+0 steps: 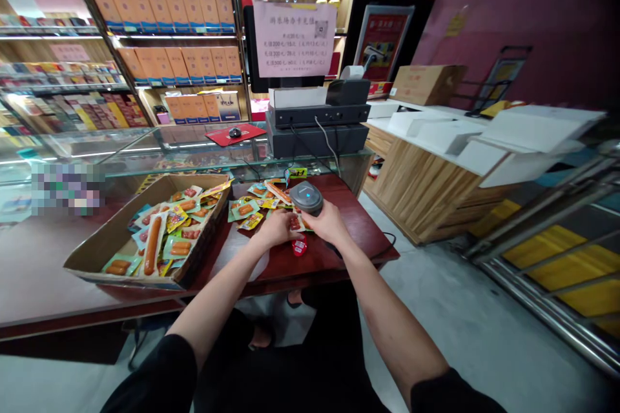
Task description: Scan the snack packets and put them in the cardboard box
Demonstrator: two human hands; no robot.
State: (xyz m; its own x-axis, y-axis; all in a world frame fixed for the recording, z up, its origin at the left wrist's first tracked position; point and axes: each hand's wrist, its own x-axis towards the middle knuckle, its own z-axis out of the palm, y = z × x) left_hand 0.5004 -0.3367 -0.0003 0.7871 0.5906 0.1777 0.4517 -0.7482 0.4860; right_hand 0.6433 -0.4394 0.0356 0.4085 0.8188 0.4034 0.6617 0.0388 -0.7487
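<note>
A grey handheld barcode scanner (306, 197) with a small blue light on top is gripped in my right hand (330, 222). Its head hangs over the red-brown tabletop (351, 206). Just left of it, my left hand (275, 230) has its fingers closed at a small sausage snack packet (294, 222), under the scanner. Several more sausage packets (243, 209) lie in a loose pile beyond my left hand. A red packet (299, 246) rests nearer the table's front. To the left, a cardboard box (77, 264) holds many packets, with one long sausage packet (153, 244) on top.
Behind the pile stand a glass counter (194, 156), a black cash drawer (317, 141) and a monitor with a paper sign (295, 39). A mouse (234, 132) sits on a red pad. A cable (389, 239) hangs at the table's right edge. White boxes (445, 132) stand at right.
</note>
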